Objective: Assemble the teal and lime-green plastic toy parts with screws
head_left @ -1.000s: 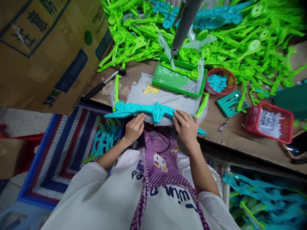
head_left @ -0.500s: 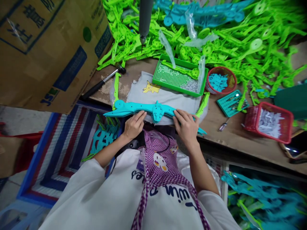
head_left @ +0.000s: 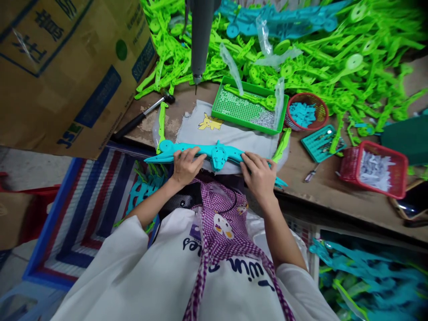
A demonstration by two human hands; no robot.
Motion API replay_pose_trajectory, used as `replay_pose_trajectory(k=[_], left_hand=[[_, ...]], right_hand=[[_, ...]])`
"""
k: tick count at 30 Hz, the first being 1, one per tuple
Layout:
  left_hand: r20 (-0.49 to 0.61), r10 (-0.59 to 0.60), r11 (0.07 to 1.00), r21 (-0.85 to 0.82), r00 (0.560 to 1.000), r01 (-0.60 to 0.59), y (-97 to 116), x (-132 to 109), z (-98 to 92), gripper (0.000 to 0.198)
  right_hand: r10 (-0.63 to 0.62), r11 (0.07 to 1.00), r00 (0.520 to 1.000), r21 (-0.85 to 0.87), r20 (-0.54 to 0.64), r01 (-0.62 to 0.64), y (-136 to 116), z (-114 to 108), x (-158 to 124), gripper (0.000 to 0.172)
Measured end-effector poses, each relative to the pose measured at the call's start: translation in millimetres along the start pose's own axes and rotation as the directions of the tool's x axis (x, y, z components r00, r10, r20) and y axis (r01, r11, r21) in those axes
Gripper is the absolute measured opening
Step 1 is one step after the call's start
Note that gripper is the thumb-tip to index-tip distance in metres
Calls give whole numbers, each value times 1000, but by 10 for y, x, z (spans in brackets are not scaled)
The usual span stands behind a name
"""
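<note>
A long turquoise plastic toy bow part (head_left: 219, 157), with a raised animal-head shape at its middle, lies across the table's front edge. My left hand (head_left: 186, 168) grips it left of the head, fingers curled over the top. My right hand (head_left: 259, 176) holds it right of the head in the same way. Both thumbs are partly hidden. Lime-green limbs with clear plastic stick out behind it, a left limb (head_left: 162, 125) and a right limb (head_left: 282, 145). Beneath lies a grey cloth (head_left: 240, 133) with a yellow cartoon figure.
A hanging electric screwdriver (head_left: 200, 49) points down behind the cloth. Nearby are a green screw tray (head_left: 219, 109), a hammer (head_left: 143, 113), a red basket of turquoise pieces (head_left: 323, 120) and a red basket of white pieces (head_left: 347, 165). Lime-green parts (head_left: 310, 58) pile behind; a carton (head_left: 67, 80) stands left.
My left hand has shifted slightly left and up over the turquoise part. The screwdriver hangs lower. My right hand and the part stay nearly in place.
</note>
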State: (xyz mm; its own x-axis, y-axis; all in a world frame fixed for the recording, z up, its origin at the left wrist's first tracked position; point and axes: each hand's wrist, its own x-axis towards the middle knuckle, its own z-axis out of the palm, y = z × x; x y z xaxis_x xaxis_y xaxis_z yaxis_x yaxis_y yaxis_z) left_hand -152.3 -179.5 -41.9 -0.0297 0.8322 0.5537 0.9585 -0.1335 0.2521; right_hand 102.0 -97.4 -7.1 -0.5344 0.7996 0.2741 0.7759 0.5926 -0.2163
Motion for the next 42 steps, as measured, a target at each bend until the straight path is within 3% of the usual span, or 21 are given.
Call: replay_pose_trajectory(k=[4,8,13,19,26,32,37,42], left_hand=[[98,158,987,-44,983,-155,-73,242,-92,17],[216,334,941,-129,918,-312,-205,403,-156,19],[292,443,896,-156,848,-415,-347,505,-181,22],[290,495,869,-158,819,-469,-328,548,-187,29],[279,426,903,-182,861,-388,-274,542,-150,25],[383,527,848,-178,759,-499,-364,648,-218,30],[369,500,866,-216,783,-451,-379,657,-196,26],[390,500,866,-216,773,-451,-383,652,-182,26]], right_hand=[[2,1000,1000,1,6,-2,2,5,0,36],[-4,1000,1000,-18,-18,4,3,11,1,35],[-1,1000,1000,-8,-15,1,9,18,1,35],[1,1000,1000,-5,-15,-1,12,29,2,35],[6,1000,1000,2,-7,-6,22,39,5,35],[14,1000,1000,-12,0,-14,8,26,6,35],[16,1000,1000,-9,6,-16,6,25,4,35],[14,1000,1000,2,-14,-14,9,26,4,35]])
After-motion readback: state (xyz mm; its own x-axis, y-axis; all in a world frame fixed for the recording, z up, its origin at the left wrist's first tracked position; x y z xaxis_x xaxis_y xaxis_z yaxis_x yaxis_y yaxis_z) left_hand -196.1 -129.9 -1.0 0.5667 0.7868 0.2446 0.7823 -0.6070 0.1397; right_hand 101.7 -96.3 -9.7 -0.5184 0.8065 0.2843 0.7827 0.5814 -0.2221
